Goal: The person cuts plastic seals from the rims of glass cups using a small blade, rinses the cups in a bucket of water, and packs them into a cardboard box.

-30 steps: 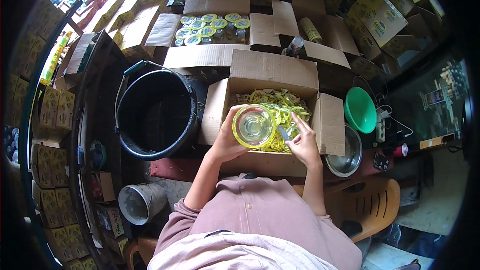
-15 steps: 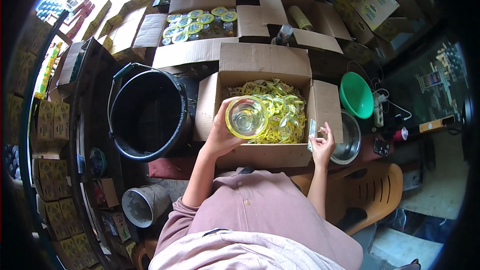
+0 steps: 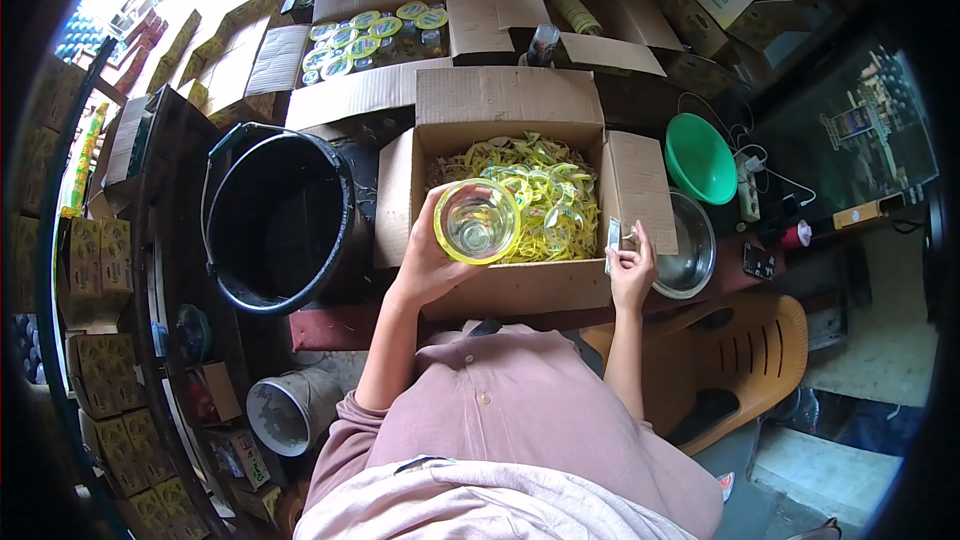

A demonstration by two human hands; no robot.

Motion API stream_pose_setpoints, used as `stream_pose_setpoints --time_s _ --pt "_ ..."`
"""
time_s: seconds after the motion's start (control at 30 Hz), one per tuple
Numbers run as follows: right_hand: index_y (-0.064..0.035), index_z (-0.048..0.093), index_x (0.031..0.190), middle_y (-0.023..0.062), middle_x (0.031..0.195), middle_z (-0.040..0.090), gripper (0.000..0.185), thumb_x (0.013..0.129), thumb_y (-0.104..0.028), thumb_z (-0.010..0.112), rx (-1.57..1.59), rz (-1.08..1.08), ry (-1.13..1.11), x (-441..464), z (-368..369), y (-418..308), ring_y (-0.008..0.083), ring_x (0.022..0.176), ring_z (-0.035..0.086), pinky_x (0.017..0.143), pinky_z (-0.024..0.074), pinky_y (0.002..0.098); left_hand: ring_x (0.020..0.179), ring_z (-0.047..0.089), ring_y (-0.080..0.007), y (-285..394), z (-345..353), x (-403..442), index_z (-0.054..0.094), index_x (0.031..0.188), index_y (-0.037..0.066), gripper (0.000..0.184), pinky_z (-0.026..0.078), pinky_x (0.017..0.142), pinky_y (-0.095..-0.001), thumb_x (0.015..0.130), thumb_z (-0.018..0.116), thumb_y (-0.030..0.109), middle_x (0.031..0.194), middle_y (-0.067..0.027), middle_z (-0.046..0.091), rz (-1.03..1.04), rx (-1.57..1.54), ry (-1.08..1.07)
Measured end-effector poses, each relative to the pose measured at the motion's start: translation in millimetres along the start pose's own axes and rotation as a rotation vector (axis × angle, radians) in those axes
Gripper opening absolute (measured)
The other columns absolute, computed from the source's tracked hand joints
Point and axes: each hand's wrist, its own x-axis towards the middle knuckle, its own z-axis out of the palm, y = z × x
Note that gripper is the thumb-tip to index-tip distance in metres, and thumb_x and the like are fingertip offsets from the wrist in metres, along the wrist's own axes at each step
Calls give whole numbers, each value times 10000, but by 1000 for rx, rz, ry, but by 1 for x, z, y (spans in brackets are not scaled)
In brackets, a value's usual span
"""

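My left hand [image 3: 424, 262] is wrapped round a clear plastic cup [image 3: 478, 224] with a yellow rim, its mouth tilted toward me. Behind the cup stands an open cardboard box [image 3: 508, 98] filled with curly yellow plastic trimmings [image 3: 556, 198]. By the box's right flap, my right hand [image 3: 632, 275] pinches a small flat greyish strip [image 3: 613, 237], which looks like a blade, though its kind is not clear. The two hands are apart, and the strip does not touch the cup.
A black bucket [image 3: 212, 258] stands left of the box. To the right are a green bowl [image 3: 700, 158] and a metal bowl [image 3: 700, 265]. Further back, one carton holds yellow-lidded cups [image 3: 365, 32], another a cup stack [image 3: 577, 15]. An orange chair [image 3: 745, 365] sits at lower right.
The view has shifted slightly, so the surroundings sit further left and higher. Both hands keep their holds; the right fingers have curled a little around the strip.
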Motion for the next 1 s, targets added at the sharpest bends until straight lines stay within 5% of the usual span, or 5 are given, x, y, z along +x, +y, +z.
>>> stream_pose_setpoints --time_s 0.13,0.27,0.47,0.73,1.0 --pt "-36 403 1262 137 1141 501 660 666 125 637 176 20 -136 8 1 -12 108 665 584 559 509 214 1050 498 -167 3 1 -4 375 1174 29 682 397 927 -300 612 762 28 1113 -94 512 -3 4 -1" --pt "-64 337 1311 127 1143 500 741 663 100 657 970 166 -420 27 1 -34 87 661 562 661 499 195 1043 501 -166 5 1 -7 378 1168 29 675 401 921 -297 613 763 28 1097 -93 515 -10 22 16" --pt "-64 312 1331 136 1052 533 825 627 25 734 446 371 -765 56 9 -40 131 703 611 623 502 220 1042 499 -169 8 0 -12 370 1168 35 680 412 912 -302 614 763 25 1109 -93 504 8 25 36" --pt "-23 454 1213 121 1026 510 658 619 62 723 164 191 -85 23 2 6 148 691 609 568 510 243 1050 500 -177 4 0 -26 382 1193 31 717 436 893 -309 595 778 18 1125 -93 492 -13 -31 71" --pt "-49 539 1106 104 957 497 561 582 34 721 -276 57 84 -1 0 -7 186 739 577 629 484 285 1039 501 -171 11 1 -26 382 1167 30 672 408 915 -302 615 766 31 1111 -97 506 4 33 58"
